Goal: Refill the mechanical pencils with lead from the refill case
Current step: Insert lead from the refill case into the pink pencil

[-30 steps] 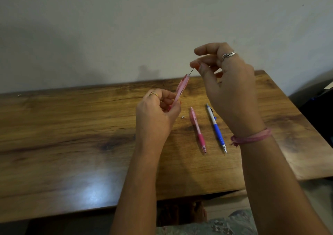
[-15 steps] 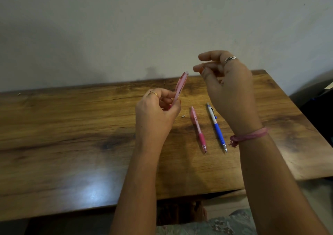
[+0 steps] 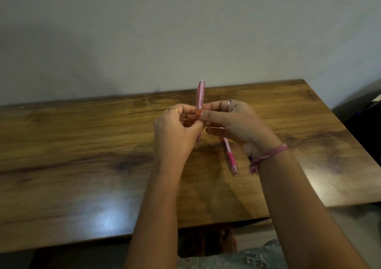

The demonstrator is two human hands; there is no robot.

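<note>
Both forearms reach forward over the wooden table point(image 3: 82, 155), and the two hands meet above its middle. The left hand point(image 3: 175, 132) is raised with its fingers curled round the lower part of the pink pencil point(image 3: 200, 94). It holds the pencil nearly upright, top end pointing away from the table. A gold ring sits on one finger. The right hand point(image 3: 237, 124) comes in from the right, thumb and fingers pinching the same pencil just below its printed section and touching the left hand's fingertips. It wears a silver ring, and a pink band point(image 3: 268, 156) circles the wrist.

The lower end of the held pencil is mostly covered by the left hand. A second pink pencil point(image 3: 229, 155) lies on the table, tip toward the person; its upper half is hidden beneath the right hand. The lead and refill case cannot be made out. The print on the held pencil is only partly legible.
</note>
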